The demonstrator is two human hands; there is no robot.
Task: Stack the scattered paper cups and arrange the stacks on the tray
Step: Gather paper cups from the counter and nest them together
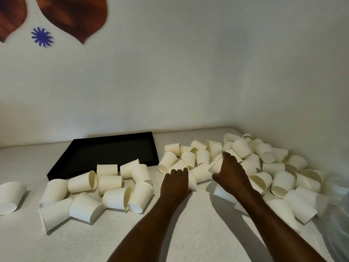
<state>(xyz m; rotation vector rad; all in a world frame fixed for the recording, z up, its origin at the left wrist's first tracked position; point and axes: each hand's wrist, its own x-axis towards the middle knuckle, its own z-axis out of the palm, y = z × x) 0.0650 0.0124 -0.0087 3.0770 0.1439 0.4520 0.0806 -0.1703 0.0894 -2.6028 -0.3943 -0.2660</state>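
Observation:
Several white paper cups lie scattered on their sides across the white table (188,233): one group (111,184) at the left, a bigger heap (264,159) at the right. A black tray (105,148) sits at the back left with nothing in it. My left hand (176,183) is curled over a cup (192,181) near the table's middle. Just to its right, my right hand (229,171) grips another cup (216,164) at the edge of the heap, fingers round its rim.
A single cup (11,195) lies apart at the far left. Clear plastic wrapping (338,214) bunches at the right edge. A white wall stands close behind the table, with a blue flower sticker (42,36) and brown shapes (75,16) at the upper left.

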